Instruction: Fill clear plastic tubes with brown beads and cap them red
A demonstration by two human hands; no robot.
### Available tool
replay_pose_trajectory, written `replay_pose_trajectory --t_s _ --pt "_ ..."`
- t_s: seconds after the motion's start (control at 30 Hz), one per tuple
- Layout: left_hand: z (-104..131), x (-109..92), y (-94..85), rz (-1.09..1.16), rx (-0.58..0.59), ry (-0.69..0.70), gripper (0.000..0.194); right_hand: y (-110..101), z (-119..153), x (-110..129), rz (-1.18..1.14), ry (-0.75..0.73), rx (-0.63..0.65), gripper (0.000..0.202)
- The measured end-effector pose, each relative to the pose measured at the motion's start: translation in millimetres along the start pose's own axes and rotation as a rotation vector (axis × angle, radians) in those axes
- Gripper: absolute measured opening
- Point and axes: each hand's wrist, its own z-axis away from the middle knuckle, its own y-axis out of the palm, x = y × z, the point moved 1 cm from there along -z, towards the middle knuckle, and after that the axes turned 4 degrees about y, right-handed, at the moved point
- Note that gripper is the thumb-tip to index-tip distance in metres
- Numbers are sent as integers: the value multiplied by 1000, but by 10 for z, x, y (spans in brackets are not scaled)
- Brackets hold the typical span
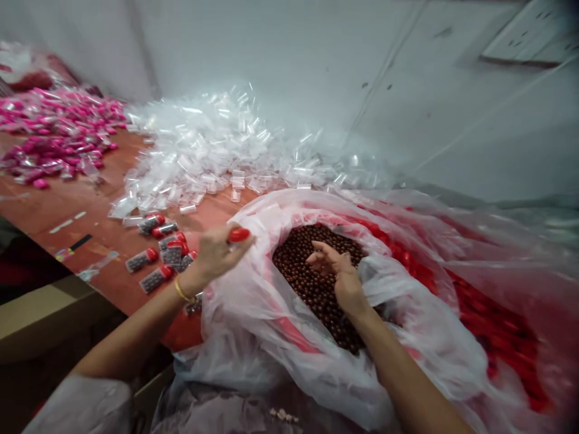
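At centre left of the frame: my left hand, raised, fingers closed round a red cap; yellow bracelet at the wrist, forearm rising from the lower left. Right of centre: my right hand, fingers partly curled and apart over the brown beads; whether a bead is pinched, I cannot tell. Forearm enters from the lower right, crossing the rim of the white plastic bag and hiding some beads. Left of my left hand: filled containers, red-capped, dark contents, loosely grouped on the reddish-brown table. Right side: red pieces beneath translucent plastic. Upper centre: heap of clear containers against the pale wall. Upper left: pink-capped pieces, heaped.
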Motion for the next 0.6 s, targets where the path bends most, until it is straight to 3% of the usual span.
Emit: replay_pose_trajectory --t_s 0.07,0.17,0.23,0.33,0.47,0.53,0.6 --pt "29 402 -164 -247 108 -65 35 37 15 -5 52 -57 65 66" --pt "162 818 -224 -491 382 11 30 53 14 19 129 -135 142 60" --pt "332 945 -214 -549 536 113 29 42 8 15 188 -150 169 57" --pt "613 1011 -281 -535 660 200 25 29 18 -8 231 -149 169 55" --pt "736 1073 -539 -483 700 232 26 -2 14 64 237 -141 92 52" --pt "601 1126 -625 -434 653 240 35 -63 -90 171 316 -202 48 45" --pt "326 1201 -611 -387 546 201 42 -161 -328 294 437 -296 -7 35"
